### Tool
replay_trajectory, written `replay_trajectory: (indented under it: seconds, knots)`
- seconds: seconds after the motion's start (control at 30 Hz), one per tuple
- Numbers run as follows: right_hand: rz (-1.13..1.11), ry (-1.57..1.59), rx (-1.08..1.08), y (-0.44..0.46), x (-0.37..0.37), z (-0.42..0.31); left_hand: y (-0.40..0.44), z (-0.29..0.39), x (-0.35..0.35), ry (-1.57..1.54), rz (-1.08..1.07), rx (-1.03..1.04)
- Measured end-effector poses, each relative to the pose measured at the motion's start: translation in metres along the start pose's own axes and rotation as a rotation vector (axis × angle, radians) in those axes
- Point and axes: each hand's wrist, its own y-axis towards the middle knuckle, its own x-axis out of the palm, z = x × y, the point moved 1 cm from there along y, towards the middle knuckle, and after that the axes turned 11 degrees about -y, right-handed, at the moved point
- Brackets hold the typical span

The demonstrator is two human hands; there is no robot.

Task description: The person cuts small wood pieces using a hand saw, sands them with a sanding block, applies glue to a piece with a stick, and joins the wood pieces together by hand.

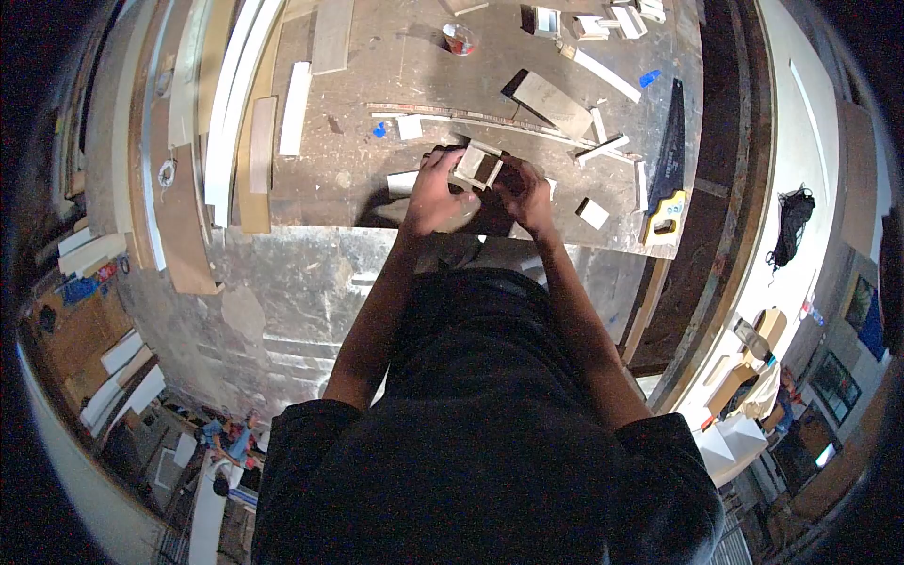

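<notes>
A small pale wooden box-like frame (480,151) is held near the front edge of the workbench (395,75), with a dark opening in its middle. My left hand (437,196) grips its left side, thumb towards me and fingers at the far edge. On the other side, my right hand (527,196) has its fingers closed on the frame's right edge; its fingertips lie partly in shadow. A pale wood piece (402,183) lies just left of my left hand. Right of my right hand sits a white square block (592,214).
A handsaw (667,169) with a yellow handle lies at the bench's right edge. Long boards (231,113) run along the left. A red cup (460,40), a wooden block (554,104), thin strips (508,127) and several small assembled pieces (626,21) lie farther back.
</notes>
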Motion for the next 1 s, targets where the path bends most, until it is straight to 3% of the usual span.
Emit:
replay_trajectory:
  seconds: [0.07, 0.2, 0.27, 0.4, 0.8, 0.9, 1.0]
  knots:
    - [-0.084, -0.004, -0.001, 0.003, -0.009, -0.005, -0.001, 0.001, -0.001, -0.006, 0.0, 0.017]
    - [-0.046, 0.074, -0.023, 0.005, -0.01, -0.007, 0.001, -0.002, 0.0, 0.018, -0.001, 0.046]
    - [-0.146, -0.002, 0.069, 0.009, -0.014, -0.016, 0.0, 0.0, -0.001, 0.022, 0.004, 0.049]
    - [-0.093, 0.019, 0.0, 0.005, -0.002, 0.002, -0.001, 0.005, -0.002, 0.021, 0.013, 0.013]
    - [-0.076, 0.14, 0.083, 0.001, 0.0, 0.008, 0.004, -0.003, -0.004, -0.055, 0.027, 0.027]
    - [-0.032, 0.1, 0.174, -0.002, -0.003, 0.015, 0.023, -0.016, -0.01, -0.112, -0.013, -0.062]
    - [-0.031, -0.091, 0.132, 0.006, -0.029, -0.002, 0.04, 0.018, -0.025, -0.043, -0.023, 0.029]
